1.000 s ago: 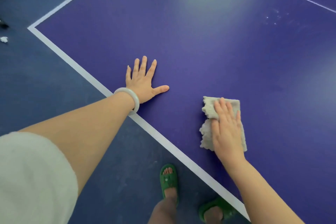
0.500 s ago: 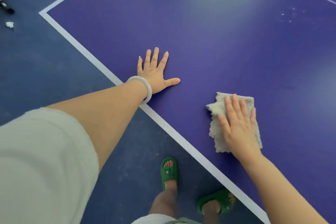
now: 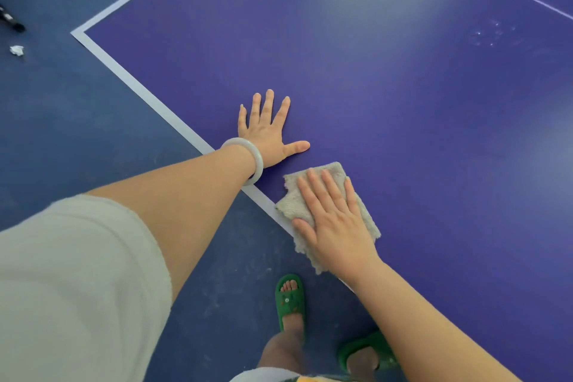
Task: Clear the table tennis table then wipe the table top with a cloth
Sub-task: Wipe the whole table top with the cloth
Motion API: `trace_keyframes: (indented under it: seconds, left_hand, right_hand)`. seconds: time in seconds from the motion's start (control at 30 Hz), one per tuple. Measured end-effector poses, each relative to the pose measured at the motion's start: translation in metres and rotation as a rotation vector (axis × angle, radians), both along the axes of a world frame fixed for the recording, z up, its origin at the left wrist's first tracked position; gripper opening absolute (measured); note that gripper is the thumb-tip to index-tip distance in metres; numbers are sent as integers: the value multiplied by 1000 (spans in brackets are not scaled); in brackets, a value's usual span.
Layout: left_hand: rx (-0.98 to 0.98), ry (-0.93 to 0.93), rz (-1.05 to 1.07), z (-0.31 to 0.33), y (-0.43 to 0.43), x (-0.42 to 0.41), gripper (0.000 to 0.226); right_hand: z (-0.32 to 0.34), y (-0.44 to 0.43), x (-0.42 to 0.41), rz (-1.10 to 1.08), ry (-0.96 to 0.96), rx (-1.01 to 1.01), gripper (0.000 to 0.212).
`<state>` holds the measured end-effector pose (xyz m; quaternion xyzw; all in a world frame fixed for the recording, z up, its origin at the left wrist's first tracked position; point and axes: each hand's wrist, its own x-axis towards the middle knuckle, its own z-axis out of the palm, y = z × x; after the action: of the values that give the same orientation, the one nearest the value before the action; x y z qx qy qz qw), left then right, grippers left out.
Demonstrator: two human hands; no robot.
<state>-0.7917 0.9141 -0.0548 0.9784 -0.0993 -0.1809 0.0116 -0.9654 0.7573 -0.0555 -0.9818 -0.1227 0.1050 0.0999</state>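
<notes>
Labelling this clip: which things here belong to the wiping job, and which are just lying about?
Job: cloth, table top, right hand pressing the cloth, left hand flat on the table top.
Lying about: crumpled paper, black object, both on the floor.

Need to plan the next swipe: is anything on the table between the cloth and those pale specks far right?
Nothing visible. Bare table top runs from the cloth, under the right hand, to the specks; the left hand rests flat beside that path.
</notes>
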Motion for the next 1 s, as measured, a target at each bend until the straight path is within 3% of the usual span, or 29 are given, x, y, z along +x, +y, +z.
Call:
trace_keyframes:
  seconds: [0.2, 0.33, 0.4, 0.47, 0.57, 0.9, 1.0]
  left_hand:
    - [-29, 22, 13, 9, -3, -2, 103]
    - [-147, -5, 115, 18, -16, -1, 93]
    - [-228, -106, 141, 19, -37, -1, 82]
    - [-243, -187, 80, 17, -68, 2, 76]
    - [-211, -185, 15, 16, -115, 17, 73]
    - [-51, -164, -8, 7, -215, 99, 81]
    - [-22, -162, 11, 0, -237, 117, 83]
  right_hand:
    - [0, -113, -20, -514, -12, -78, 71]
    - [-2, -121, 7, -844, 29, -79, 69]
    - [-3, -111, 19, -813, 9, -115, 69]
    - [-3, -112, 22, -631, -36, -126, 67]
    - [-2, -143, 12, -504, -29, -85, 67]
    - [-3, -263, 52, -1130, 13, -88, 70]
    - [-6, -255, 89, -1103, -14, -96, 72]
